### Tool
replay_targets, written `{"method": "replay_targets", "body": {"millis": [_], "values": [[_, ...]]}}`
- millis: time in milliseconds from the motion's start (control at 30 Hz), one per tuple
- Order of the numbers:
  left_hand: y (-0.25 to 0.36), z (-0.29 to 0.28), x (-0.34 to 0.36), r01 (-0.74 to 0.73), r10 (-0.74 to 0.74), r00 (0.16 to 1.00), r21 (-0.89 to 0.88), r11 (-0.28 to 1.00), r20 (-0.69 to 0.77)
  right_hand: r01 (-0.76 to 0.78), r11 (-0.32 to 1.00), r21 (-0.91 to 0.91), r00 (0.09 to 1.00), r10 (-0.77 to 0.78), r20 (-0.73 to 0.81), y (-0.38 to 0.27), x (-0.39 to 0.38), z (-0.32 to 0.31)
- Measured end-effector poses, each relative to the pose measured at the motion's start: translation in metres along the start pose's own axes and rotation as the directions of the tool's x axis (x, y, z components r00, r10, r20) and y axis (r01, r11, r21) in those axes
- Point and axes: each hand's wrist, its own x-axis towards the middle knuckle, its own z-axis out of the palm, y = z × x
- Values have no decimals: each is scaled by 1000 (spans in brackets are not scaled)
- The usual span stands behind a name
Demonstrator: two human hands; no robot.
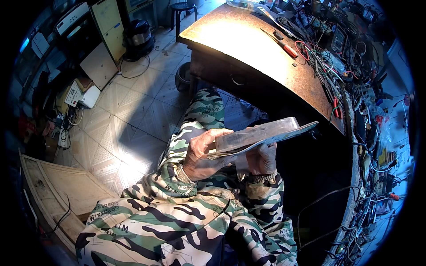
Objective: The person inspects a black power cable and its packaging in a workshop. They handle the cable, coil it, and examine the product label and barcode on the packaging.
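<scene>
Above my lap, both hands hold up a grey, shallow box-shaped part (257, 135) with a thin flat panel (298, 131) along its underside. The piece is tilted, and its exact kind cannot be made out. My left hand (199, 153) is closed on its left end, with the fingers over the near edge. My right hand (262, 158) grips it from below near the middle, its fingers partly hidden by the panel. Camouflage sleeves cover both forearms.
A brown desk (239, 42) stands ahead and to the right, with a red-handled screwdriver (288, 48) and red-handled pliers (336, 108) on it. Tangled wires (328, 57) line its right side. A bin (183, 77), a stool (183, 8) and a wooden cabinet (66, 177) stand around.
</scene>
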Motion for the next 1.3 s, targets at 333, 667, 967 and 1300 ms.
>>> {"method": "replay_targets", "body": {"millis": [333, 667, 967, 1300], "values": [[5, -5, 8, -338, 332, 941, 247, 908, 68, 27, 998, 52, 944, -43, 327, 6, 3, 4], [-1, -1, 6, -434, 434, 900, 211, 876, 46, 122, 991, 47, 905, -131, 406, 10, 5, -5], [20, -3, 9, -313, 314, 949, 205, 928, 25, 47, 991, 125, 916, -92, 390, 16, -2, 0], [-5, 1, 2, -100, 103, 989, -39, 994, 102, 17, 986, 168, 989, -41, 142, 13, -11, 7]]}}
